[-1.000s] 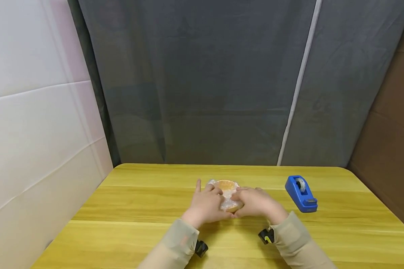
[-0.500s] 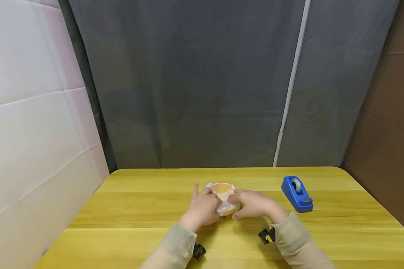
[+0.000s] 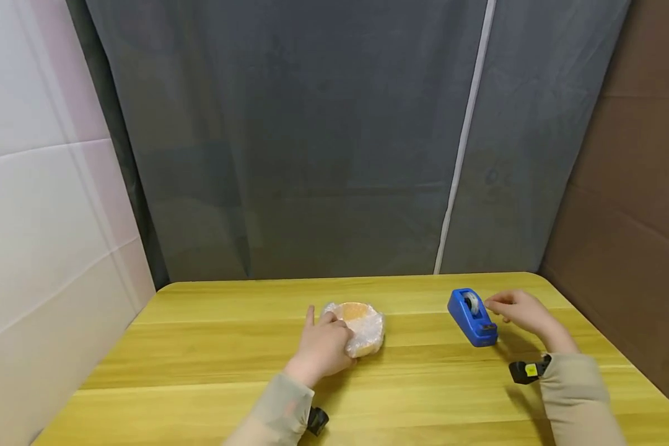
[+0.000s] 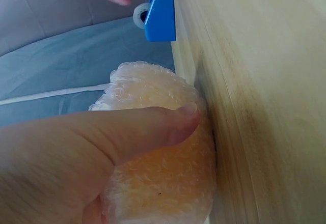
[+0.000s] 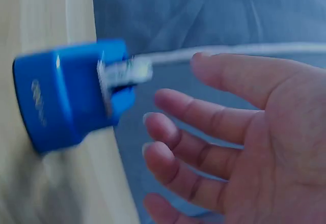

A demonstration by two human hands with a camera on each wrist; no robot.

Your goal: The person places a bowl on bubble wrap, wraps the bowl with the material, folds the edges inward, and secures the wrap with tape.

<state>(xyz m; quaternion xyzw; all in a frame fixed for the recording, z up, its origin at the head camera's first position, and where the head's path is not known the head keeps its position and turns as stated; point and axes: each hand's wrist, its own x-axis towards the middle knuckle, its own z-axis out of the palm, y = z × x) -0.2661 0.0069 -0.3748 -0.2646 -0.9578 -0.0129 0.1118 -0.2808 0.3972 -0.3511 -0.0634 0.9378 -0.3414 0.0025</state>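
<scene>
A round, orange-topped object wrapped in bubble wrap [image 3: 370, 331] sits on the table in the head view. My left hand [image 3: 324, 347] holds it from the left, fingers over its top and thumb [image 4: 153, 130] along its near side. The wrap hides what the object is. To the right stands a blue tape dispenser [image 3: 472, 322] with a roll of clear tape [image 3: 471, 302]. My right hand [image 3: 526, 313] hovers just right of the dispenser, apart from it. In the right wrist view its fingers [image 5: 204, 112] are loosely bent with nothing between them.
The yellow wood-grain table [image 3: 201, 347] has a grey curtain [image 3: 312, 155] behind it. A white panel [image 3: 50, 204] stands at the left and a brown one [image 3: 630, 204] at the right.
My right hand has left the bubble-wrapped object and moved right to beside the tape dispenser. My left hand still holds the object. The head view has shifted slightly to the right.
</scene>
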